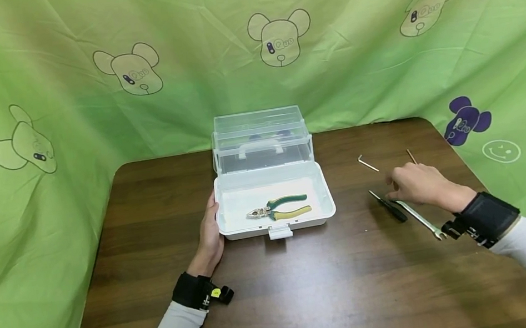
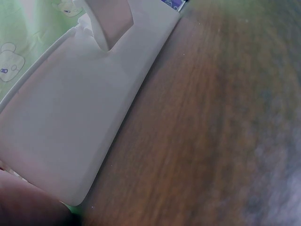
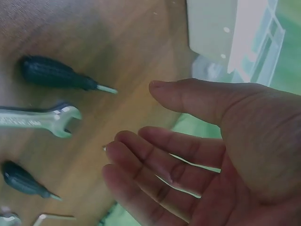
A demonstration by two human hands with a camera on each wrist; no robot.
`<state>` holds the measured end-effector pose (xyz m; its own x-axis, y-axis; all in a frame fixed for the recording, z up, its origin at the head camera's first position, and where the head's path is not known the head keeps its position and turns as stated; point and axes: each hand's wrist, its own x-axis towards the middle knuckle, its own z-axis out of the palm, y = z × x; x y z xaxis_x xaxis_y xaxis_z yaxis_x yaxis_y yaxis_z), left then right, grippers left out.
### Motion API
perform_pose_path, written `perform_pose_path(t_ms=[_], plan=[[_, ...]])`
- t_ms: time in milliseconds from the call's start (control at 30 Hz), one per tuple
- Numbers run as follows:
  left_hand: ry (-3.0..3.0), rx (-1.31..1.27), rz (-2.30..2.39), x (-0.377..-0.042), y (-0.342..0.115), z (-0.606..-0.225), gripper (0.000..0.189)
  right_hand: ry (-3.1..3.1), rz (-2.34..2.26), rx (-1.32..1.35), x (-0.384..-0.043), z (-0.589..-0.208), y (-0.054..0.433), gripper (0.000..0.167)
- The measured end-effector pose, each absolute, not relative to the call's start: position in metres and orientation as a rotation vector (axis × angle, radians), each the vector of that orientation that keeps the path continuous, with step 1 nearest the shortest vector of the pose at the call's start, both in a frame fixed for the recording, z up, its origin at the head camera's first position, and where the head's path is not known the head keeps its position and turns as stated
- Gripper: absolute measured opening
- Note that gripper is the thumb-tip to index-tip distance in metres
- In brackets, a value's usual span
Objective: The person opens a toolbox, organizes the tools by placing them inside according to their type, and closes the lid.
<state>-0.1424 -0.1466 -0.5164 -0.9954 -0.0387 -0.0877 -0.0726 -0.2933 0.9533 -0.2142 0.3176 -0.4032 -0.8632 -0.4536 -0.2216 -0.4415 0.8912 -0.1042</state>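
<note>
A white toolbox stands with its clear lid raised at the back. Combination pliers with green and yellow handles lie inside it. My left hand rests against the box's left side, its fingers partly hidden behind the wall. Over the tools at the right, my right hand hovers palm down. Its fingers are loosely extended with nothing between them in the right wrist view. Beneath it lie a black-handled screwdriver and an open-ended wrench.
A second dark-handled screwdriver and an L-shaped hex key show in the right wrist view. Another hex key lies between the toolbox and the right hand. Green printed cloth hangs around the brown table.
</note>
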Motion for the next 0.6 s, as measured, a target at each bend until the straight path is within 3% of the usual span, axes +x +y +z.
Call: perform_pose_path(t_ms=[133,300,600], plan=[[1.857,-0.143,2.502,-0.143,-0.147,-0.516,0.059,2.82,-0.084,-0.671,-0.211,-0.413,0.318,0.018],[1.848,-0.156,2.516,-0.144,-0.148,-0.514,0.059,2.846,-0.091,-0.665,-0.205,-0.425,0.317,0.036],[1.835,-0.21,2.491,-0.143,-0.146,-0.514,0.058,2.886,-0.14,-0.63,-0.193,-0.445,0.317,0.044]])
